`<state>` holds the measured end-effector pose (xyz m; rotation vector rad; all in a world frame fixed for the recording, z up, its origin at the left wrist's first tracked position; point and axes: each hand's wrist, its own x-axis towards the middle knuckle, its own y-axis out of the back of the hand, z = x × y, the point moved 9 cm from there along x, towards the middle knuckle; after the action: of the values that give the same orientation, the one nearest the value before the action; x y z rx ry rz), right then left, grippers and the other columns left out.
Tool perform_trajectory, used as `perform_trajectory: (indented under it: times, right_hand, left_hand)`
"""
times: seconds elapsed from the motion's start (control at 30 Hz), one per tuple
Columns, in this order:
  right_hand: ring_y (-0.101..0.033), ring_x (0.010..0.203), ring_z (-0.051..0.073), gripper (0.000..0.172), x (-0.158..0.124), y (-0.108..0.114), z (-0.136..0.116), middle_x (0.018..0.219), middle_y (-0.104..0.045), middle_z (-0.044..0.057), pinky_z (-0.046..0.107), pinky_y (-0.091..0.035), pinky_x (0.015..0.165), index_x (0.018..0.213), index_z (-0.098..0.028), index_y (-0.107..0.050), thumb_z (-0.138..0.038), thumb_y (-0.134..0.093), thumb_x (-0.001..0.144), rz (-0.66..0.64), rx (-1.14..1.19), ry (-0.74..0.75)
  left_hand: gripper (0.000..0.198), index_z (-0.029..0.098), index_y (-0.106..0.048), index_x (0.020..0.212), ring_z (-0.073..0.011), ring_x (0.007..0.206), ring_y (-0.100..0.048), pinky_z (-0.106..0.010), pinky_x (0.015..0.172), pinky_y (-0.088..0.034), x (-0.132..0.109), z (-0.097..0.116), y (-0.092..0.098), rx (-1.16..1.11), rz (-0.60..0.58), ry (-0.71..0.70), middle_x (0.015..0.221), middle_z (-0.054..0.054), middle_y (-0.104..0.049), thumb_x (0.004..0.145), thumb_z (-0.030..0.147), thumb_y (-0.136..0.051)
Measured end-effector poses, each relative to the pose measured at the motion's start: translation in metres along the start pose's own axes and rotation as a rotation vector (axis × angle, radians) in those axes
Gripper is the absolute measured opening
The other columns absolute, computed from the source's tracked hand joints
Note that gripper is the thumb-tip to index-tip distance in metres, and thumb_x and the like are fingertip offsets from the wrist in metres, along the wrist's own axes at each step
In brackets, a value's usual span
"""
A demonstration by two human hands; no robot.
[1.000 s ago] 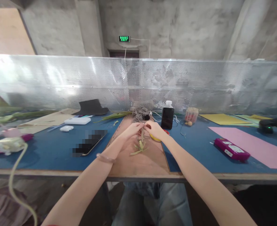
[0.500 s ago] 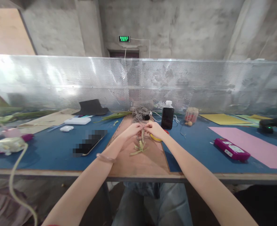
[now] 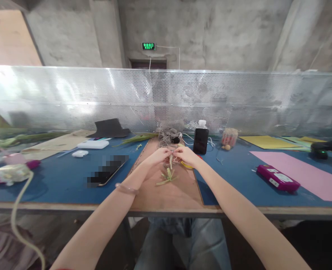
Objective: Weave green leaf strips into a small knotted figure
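Strip, pale [image 3: 171, 162] | between and below hands [image 3: 160, 153] [image 3: 185, 154] | both pinching its upper end

The hands [image 3: 159, 155] [image 3: 186, 155] have shifted slightly, and the narrow strip [image 3: 171, 162] between them now looks paler.

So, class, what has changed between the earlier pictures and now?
Only slight finger shifts: the left hand and right hand still meet at the pale strip, which looks slightly turned. Nothing visibly let go. Green scraps, upright phone and magenta device stayed put.
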<state>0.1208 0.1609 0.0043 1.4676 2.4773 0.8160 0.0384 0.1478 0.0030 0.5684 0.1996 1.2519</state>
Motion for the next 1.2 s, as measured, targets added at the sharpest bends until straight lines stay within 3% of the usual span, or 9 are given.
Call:
perform_trajectory:
  times: [1.2]
  right_hand:
    - [-0.059, 0.079, 0.014, 0.023, -0.004, -0.009, 0.015, 0.098, -0.059, 0.005, 0.032, -0.051, 0.067, 0.104, -0.013, -0.054, -0.029, -0.048, 0.087, -0.093, 0.169, -0.184]
  left_hand:
    - [0.024, 0.013, -0.055, 0.102, -0.0162, 0.08, -0.059, -0.034, 0.069, -0.05, -0.002, 0.005, -0.004, 0.047, -0.028, -0.059, 0.098, -0.006, -0.059, 0.085, 0.028, -0.05]
